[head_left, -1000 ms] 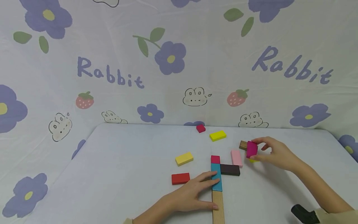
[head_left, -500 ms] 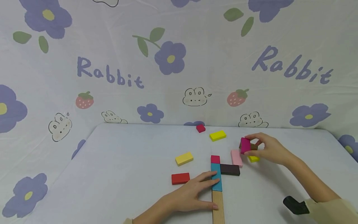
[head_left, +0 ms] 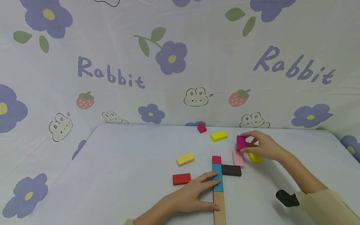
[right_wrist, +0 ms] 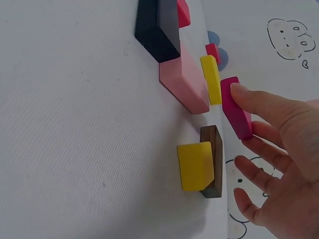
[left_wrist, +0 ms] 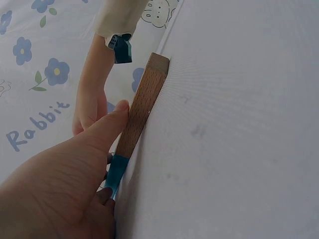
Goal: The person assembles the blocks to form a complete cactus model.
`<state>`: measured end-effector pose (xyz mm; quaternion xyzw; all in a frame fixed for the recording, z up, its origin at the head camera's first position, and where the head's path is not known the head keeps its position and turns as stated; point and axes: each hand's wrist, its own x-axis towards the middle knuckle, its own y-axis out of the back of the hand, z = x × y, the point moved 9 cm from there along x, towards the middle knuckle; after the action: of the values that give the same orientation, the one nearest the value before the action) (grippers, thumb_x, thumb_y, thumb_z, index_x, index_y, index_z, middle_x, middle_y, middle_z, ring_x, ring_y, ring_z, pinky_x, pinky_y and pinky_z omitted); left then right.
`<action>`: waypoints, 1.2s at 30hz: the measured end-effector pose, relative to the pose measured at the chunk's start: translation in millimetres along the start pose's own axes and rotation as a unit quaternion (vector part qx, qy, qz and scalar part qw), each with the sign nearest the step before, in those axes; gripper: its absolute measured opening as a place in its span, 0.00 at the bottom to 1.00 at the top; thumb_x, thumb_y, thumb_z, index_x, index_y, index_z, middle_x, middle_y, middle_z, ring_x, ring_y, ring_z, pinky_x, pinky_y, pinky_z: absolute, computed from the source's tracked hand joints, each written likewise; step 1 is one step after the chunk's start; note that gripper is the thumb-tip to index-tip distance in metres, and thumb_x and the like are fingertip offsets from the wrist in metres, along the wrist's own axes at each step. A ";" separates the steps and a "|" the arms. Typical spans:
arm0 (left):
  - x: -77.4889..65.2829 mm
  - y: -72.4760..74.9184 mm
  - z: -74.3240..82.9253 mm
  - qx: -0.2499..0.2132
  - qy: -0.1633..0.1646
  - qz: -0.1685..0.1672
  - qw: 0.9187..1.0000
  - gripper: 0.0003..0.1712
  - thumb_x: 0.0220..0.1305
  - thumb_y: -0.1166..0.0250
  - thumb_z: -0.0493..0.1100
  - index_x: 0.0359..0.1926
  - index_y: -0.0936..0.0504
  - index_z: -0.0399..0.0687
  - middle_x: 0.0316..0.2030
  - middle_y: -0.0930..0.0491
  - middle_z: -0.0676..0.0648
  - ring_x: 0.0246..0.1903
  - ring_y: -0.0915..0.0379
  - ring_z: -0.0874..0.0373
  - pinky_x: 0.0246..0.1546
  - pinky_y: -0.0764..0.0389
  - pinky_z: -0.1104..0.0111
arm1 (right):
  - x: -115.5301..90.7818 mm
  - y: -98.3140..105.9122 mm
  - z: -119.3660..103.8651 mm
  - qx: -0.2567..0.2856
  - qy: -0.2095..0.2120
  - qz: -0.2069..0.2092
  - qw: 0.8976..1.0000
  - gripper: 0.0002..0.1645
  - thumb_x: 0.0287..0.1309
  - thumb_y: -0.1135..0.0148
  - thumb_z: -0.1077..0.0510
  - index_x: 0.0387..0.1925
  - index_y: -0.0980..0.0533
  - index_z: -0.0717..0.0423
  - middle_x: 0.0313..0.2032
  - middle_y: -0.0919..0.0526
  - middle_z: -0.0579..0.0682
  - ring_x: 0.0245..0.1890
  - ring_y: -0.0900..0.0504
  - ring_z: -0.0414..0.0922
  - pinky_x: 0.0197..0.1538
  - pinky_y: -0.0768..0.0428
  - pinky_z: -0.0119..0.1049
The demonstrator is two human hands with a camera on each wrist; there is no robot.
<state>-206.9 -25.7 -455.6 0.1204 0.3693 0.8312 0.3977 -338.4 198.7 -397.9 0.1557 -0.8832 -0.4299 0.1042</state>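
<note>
In the head view my right hand pinches a magenta block between thumb and fingertips. It hangs above the table, just behind a light pink block. In the right wrist view the thumb lies on one face of the block, and the lower fingers are spread. My left hand rests on a row of blocks: fingertips lie on the blue block, and the thumb touches the long wooden block. A small red block tops the row. Beside it a black block sticks out rightward.
Right of the pink block lie a yellow block and a dark brown block. A red block and a pale yellow block are left of the row. Further back are a bright yellow block and a small red piece.
My right hand has carried the magenta block leftward and slightly back, away from over the yellow and brown blocks. The left hand and the row have stayed put.
</note>
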 end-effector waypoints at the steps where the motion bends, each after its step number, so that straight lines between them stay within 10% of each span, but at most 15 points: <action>1: 0.0 0.0 -0.1 0.000 0.000 0.000 1.000 0.43 0.73 0.34 0.61 0.83 0.39 0.61 0.83 0.49 0.57 0.79 0.47 0.59 0.74 0.30 0.58 | 1.5 -0.8 0.0 0.000 0.002 -0.001 1.000 0.39 0.60 0.22 0.53 0.66 0.26 0.67 0.59 0.21 0.67 0.51 0.21 0.59 0.40 0.16 0.35; 36: -0.2 1.0 1.3 0.005 0.000 0.005 1.000 0.43 0.73 0.34 0.61 0.83 0.38 0.60 0.83 0.48 0.57 0.80 0.48 0.59 0.75 0.32 0.59 | 24.3 -19.3 14.5 -0.008 -0.013 -0.050 0.999 0.39 0.64 0.27 0.50 0.68 0.27 0.68 0.62 0.23 0.70 0.52 0.24 0.61 0.52 0.14 0.53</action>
<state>-206.7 -25.5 -454.0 0.1244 0.3725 0.8313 0.3932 -362.0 189.2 -420.8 0.1935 -0.8723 -0.4433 0.0721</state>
